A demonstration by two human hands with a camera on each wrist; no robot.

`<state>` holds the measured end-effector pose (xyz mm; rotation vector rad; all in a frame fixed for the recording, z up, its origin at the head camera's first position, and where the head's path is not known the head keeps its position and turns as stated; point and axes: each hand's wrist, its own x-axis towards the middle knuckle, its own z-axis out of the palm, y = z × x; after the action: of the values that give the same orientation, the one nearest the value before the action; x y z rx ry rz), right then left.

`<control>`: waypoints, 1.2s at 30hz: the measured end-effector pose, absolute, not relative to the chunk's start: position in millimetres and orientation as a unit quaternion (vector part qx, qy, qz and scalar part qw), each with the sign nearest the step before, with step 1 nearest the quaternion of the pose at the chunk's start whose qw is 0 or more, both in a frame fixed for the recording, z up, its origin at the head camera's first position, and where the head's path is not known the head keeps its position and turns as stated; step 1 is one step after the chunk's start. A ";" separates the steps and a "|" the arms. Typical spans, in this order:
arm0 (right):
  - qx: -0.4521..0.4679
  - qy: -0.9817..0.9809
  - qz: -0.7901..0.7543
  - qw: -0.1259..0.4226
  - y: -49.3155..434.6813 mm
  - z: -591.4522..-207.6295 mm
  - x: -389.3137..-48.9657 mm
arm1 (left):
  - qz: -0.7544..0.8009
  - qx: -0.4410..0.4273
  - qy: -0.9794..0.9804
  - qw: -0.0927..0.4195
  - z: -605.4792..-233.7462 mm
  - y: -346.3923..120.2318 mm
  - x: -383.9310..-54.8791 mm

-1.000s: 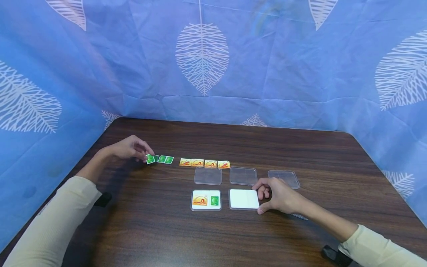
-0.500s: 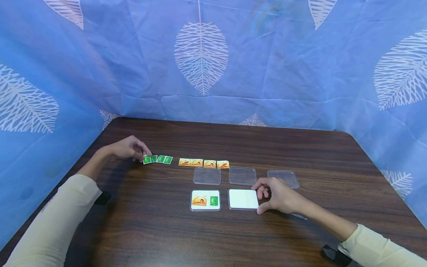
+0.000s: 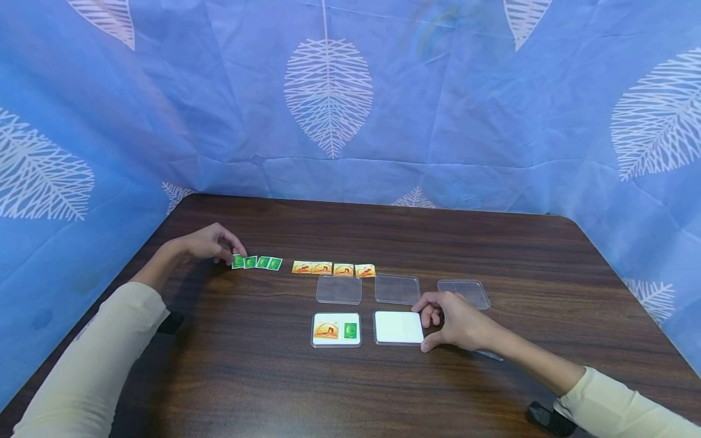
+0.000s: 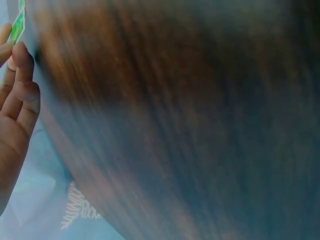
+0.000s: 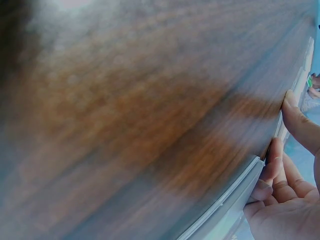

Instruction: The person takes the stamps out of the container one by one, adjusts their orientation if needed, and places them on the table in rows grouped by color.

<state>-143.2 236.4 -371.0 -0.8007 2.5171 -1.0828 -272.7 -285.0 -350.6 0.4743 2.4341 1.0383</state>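
Observation:
At the left end of a row of green stamps [image 3: 263, 262], my left hand [image 3: 210, 242] pinches the outermost green stamp [image 3: 238, 261] between thumb and finger. The left wrist view shows that green stamp [image 4: 18, 26] at the fingertips. My right hand [image 3: 454, 320] grips the right side of a clear plastic case [image 3: 398, 345] with a white card [image 3: 398, 327] in it, thumb at the near corner and index finger at the far one. Left of it lies another clear case [image 3: 336, 347] whose white card bears an orange stamp [image 3: 326, 330] and a green stamp [image 3: 350, 330].
Several orange stamps [image 3: 322, 268] lie in a row right of the green ones. Three clear lids [image 3: 339, 290] stand in a line behind the cases. Part of another clear case [image 3: 491, 355] shows under my right forearm. Blue patterned cloth [image 3: 230, 121] surrounds the dark wooden table [image 3: 285, 389].
My left hand has drawn slightly left with the green stamp, which now sits more in line with the row and less tilted. The right hand has stayed at the case.

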 end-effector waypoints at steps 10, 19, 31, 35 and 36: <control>-0.284 0.874 -0.369 0.140 235.4 -370.4 -142.7 | 0.373 0.197 0.881 0.215 -355.8 -287.6 -273.5; -0.281 0.874 -0.369 0.143 234.5 -368.9 -142.4 | 0.385 0.208 0.873 0.216 -357.8 -287.7 -274.1; -0.279 0.874 -0.372 0.143 234.8 -369.3 -142.7 | 0.384 0.217 0.873 0.210 -356.1 -288.4 -273.8; -0.277 0.875 -0.371 0.143 234.9 -369.7 -142.7 | 0.369 0.199 0.884 0.206 -354.6 -284.2 -272.4; -0.276 0.875 -0.371 0.144 234.9 -369.7 -142.6 | 0.373 0.198 0.883 0.207 -354.3 -283.7 -271.8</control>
<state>-142.6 234.9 -369.7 -0.7954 2.5226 -1.0682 -271.8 -283.7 -354.3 0.5513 2.4577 1.0387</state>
